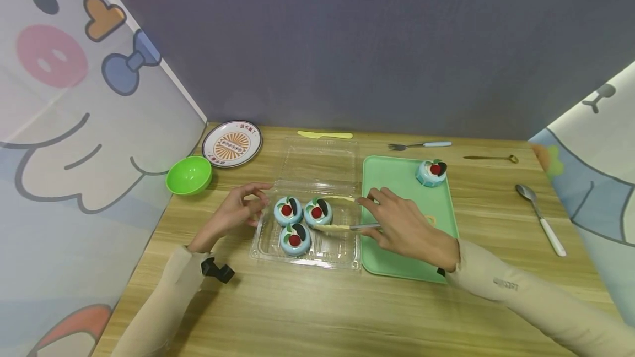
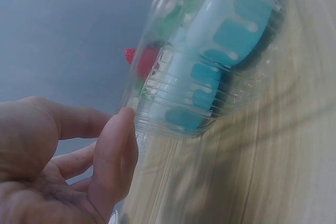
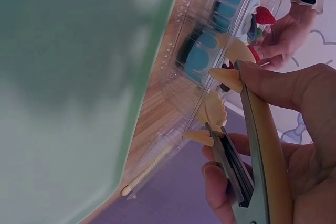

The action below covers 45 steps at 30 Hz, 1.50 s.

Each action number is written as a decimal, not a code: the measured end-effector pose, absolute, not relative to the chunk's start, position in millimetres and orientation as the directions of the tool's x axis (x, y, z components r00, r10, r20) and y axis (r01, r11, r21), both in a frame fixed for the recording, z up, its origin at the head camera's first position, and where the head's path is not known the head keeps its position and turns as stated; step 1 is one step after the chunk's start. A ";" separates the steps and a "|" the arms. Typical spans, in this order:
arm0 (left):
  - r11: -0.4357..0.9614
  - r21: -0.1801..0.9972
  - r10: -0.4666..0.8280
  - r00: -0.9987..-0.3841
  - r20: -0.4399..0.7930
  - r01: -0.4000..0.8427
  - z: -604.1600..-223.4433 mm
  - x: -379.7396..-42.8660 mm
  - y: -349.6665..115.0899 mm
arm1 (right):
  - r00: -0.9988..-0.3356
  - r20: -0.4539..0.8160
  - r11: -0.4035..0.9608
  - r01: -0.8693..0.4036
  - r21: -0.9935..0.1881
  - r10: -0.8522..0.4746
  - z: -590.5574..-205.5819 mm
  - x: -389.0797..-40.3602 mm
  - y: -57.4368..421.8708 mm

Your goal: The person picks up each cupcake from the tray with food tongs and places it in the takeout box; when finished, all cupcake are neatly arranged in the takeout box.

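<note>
My right hand [image 1: 404, 227] grips a pair of tongs [image 3: 262, 156] with metal arms and pale yellow ends. The spread ends of the tongs reach either side of the rightmost blue toy cake [image 1: 318, 219] in a clear plastic box [image 1: 337, 260]. Two more blue cakes, one behind [image 1: 286, 211] and one in front [image 1: 295, 240], sit in the box's left half. Each carries a red berry, a dark cookie piece and a green leaf. At the box's left wall is my left hand [image 1: 237, 211], thumb and finger pinching the rim [image 2: 137, 103] in the left wrist view.
A green tray [image 1: 407, 269] bearing another blue cake [image 1: 430, 174] adjoins the box's right. The box's lid [image 1: 319, 161] lies folded back. Around them are a patterned plate [image 1: 232, 144], green bowl [image 1: 189, 176], yellow knife [image 1: 324, 135], fork [image 1: 421, 145], thin gold spoon [image 1: 491, 157] and white-handled spoon [image 1: 541, 219].
</note>
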State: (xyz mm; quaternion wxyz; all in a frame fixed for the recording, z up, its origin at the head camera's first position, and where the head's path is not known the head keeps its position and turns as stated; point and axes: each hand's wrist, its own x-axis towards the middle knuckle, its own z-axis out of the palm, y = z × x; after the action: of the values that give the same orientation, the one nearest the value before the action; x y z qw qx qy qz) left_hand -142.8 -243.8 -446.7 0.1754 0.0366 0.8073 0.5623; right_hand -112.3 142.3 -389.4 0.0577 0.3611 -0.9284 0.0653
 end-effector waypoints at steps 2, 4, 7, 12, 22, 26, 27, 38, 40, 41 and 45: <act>0.367 0.921 0.259 -0.936 -0.238 -0.133 -446.6 -143.0 -243.7 | -0.731 0.156 0.730 -0.679 -0.075 -0.664 -389.3 -112.6 142.0; 0.373 0.919 0.259 -0.936 -0.236 -0.129 -445.9 -142.8 -243.5 | -0.728 0.163 0.727 -0.682 -0.075 -0.666 -388.8 -112.8 141.4; 0.382 0.916 0.258 -0.937 -0.234 -0.123 -445.8 -142.8 -243.6 | -0.724 0.167 0.724 -0.686 -0.075 -0.669 -388.5 -113.4 140.8; 0.379 0.917 0.259 -0.937 -0.233 -0.123 -447.8 -144.4 -243.7 | -0.725 0.155 0.723 -0.686 -0.081 -0.671 -389.0 -114.3 140.0; 0.373 0.918 0.265 -0.934 -0.241 -0.131 -450.3 -146.1 -242.3 | -0.744 0.143 0.735 -0.667 -0.118 -0.653 -389.0 -114.0 140.5; 0.366 0.921 0.270 -0.933 -0.238 -0.129 -450.1 -146.2 -242.2 | -0.766 0.140 0.754 -0.643 -0.134 -0.628 -385.9 -111.7 143.4; 0.366 0.922 0.270 -0.933 -0.237 -0.128 -450.1 -146.3 -242.2 | -0.772 0.138 0.760 -0.635 -0.137 -0.620 -384.3 -110.9 144.2; 0.367 0.923 0.266 -0.937 -0.226 -0.118 -450.4 -147.0 -243.7 | -0.839 0.204 0.821 -0.540 -0.187 -0.505 -361.8 -112.0 180.0; 0.369 0.922 0.266 -0.937 -0.226 -0.118 -450.4 -146.5 -244.4 | -0.858 0.209 0.839 -0.506 -0.199 -0.468 -360.4 -115.4 193.9; 0.370 0.921 0.266 -0.937 -0.226 -0.117 -450.5 -146.0 -244.7 | -0.873 0.203 0.851 -0.482 -0.208 -0.444 -359.5 -116.8 201.7; 0.369 0.921 0.266 -0.935 -0.233 -0.124 -450.6 -144.1 -246.1 | -0.926 0.185 0.901 -0.367 -0.233 -0.329 -358.0 -121.8 235.6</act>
State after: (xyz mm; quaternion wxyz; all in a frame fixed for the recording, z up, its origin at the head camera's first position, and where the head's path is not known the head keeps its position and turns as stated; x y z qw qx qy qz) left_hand -144.1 -246.1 -450.6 0.1743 0.0439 0.8089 0.5598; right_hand -121.8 235.6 -358.0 0.0706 0.1789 -0.9723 0.1328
